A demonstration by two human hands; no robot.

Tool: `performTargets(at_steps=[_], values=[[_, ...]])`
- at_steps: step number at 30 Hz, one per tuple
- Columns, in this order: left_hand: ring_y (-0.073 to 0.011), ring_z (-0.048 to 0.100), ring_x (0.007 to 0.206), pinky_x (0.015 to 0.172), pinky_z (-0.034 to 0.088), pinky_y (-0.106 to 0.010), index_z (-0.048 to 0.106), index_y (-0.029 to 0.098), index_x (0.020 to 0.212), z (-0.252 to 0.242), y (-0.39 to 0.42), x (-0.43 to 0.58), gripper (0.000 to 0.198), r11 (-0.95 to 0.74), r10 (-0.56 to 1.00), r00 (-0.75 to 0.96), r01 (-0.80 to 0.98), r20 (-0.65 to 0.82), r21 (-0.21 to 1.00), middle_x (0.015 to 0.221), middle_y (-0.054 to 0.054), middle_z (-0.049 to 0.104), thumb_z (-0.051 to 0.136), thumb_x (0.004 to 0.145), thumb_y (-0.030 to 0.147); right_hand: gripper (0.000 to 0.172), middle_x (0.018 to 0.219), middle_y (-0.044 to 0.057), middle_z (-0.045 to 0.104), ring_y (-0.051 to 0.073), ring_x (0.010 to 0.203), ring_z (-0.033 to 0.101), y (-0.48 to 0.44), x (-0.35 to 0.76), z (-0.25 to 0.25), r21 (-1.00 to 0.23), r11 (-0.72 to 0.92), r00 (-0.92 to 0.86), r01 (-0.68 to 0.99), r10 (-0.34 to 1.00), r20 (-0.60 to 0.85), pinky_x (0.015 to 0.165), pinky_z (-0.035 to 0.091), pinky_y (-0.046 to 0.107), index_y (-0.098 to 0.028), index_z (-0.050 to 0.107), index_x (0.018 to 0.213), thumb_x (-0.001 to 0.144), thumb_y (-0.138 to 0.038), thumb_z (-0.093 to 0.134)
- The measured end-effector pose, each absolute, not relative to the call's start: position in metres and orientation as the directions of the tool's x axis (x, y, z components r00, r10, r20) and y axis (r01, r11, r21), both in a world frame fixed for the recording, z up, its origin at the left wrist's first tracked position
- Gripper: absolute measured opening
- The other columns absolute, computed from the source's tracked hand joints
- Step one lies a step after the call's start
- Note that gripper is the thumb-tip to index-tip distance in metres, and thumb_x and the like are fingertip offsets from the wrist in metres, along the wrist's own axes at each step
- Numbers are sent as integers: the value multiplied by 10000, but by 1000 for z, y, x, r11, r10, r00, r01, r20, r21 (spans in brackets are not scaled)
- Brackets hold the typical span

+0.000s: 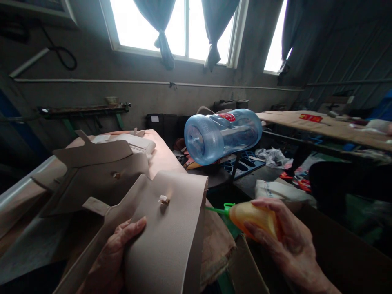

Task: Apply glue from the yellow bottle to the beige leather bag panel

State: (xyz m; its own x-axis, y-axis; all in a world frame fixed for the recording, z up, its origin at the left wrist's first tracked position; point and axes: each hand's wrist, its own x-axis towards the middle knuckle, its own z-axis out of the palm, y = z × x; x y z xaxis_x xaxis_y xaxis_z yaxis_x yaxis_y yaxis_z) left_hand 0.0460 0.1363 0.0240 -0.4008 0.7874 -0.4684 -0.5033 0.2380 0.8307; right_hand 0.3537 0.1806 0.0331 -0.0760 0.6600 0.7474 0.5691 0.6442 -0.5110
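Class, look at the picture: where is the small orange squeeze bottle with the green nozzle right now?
The orange squeeze bottle sits low and right of centre in the head view, gripped in the right hand, its green nozzle pointing left at the edge of the beige leather piece under the left hand.

The near counter (167, 153) at the left has a pinkish top, and tan leather pieces (98, 167) lie spread across it, with white pieces (134, 142) at its far end. A worn brown cloth (217, 245) hangs over its near right edge. The far counter (330, 128) at the right carries a red packet (310, 118).
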Motion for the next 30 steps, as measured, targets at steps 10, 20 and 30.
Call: performTargets(at_steps=[10, 20, 30], values=[[-187, 600, 608, 470, 521, -247, 669, 112, 757, 29, 137, 49, 345, 222, 772, -418, -528, -478, 820, 717, -48, 663, 854, 500, 251, 185, 1029, 22, 612, 145, 898, 634, 178, 360, 30, -384, 698, -211, 605, 606, 767, 723, 509, 177, -252, 573, 1033, 889, -363, 607], [-162, 575, 562, 443, 499, -231, 654, 99, 730, 26, 137, 49, 300, 210, 746, -463, -519, -479, 829, 654, -30, 646, 828, 512, 206, 170, 1032, 21, 620, 152, 865, 642, 165, 365, 31, -359, 687, -237, 631, 611, 755, 706, 525, 191, -267, 567, 1026, 890, -363, 598], [-153, 556, 532, 441, 487, -231, 686, 91, 667, 33, 136, 49, 480, 222, 798, -377, -543, -471, 810, 610, -34, 644, 931, 298, 275, 177, 1013, 17, 643, 170, 802, 662, 149, 370, 30, -377, 648, -225, 662, 651, 725, 674, 562, 204, -289, 569, 1009, 870, -390, 612]])
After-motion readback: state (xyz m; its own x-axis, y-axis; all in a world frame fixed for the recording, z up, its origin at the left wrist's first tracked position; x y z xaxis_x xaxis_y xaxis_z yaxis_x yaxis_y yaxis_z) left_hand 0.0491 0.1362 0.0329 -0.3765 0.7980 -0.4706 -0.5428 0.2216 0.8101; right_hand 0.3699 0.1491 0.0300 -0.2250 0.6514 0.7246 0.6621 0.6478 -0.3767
